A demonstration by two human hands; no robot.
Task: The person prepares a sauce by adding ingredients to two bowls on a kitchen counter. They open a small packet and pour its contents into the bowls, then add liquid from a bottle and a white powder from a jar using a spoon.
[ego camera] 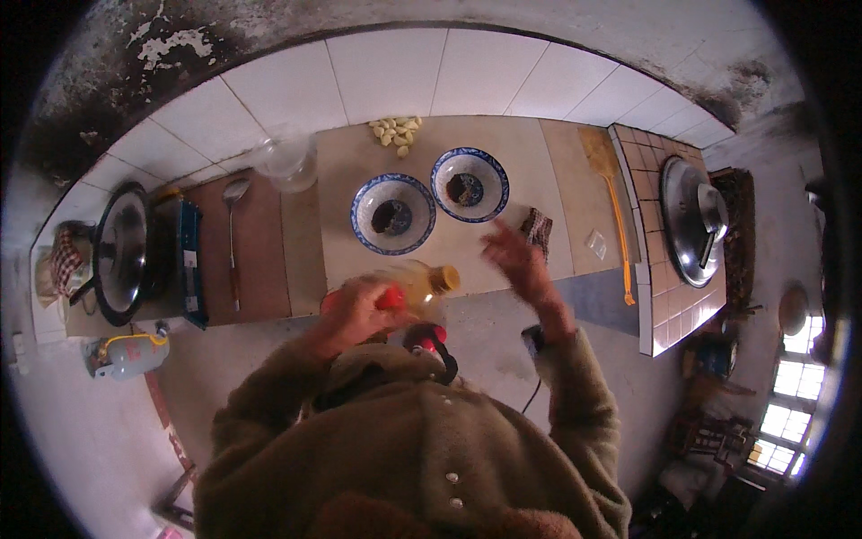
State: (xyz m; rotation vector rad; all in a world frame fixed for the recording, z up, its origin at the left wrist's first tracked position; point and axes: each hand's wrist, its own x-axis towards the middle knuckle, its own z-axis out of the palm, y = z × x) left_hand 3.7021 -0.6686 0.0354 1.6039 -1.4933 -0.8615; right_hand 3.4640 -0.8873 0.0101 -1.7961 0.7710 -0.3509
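Observation:
My left hand [363, 306] is closed around a blurred clear plastic bottle [414, 283] with a yellow cap, tilted so the cap points right. Red parts show on both sides of the fingers; I cannot tell whether they belong to the same bottle. My right hand [515, 256] is empty, its fingers apart, just in front of the right bowl [495, 202] and beside a checked cloth [537, 229]. Both this bowl and the left bowl [363, 236] are patterned blue and white. Dark seasoning lies in the bottom of each.
Peeled garlic cloves [397, 131] lie against the tiled wall. Leftward are clear containers [289, 165], a metal ladle [234, 215] and a lidded pot [124, 252]. Rightward are an orange-handled strainer [613, 195], a small plastic packet [596, 244] and a lidded wok [687, 222] on a tiled stove [663, 310].

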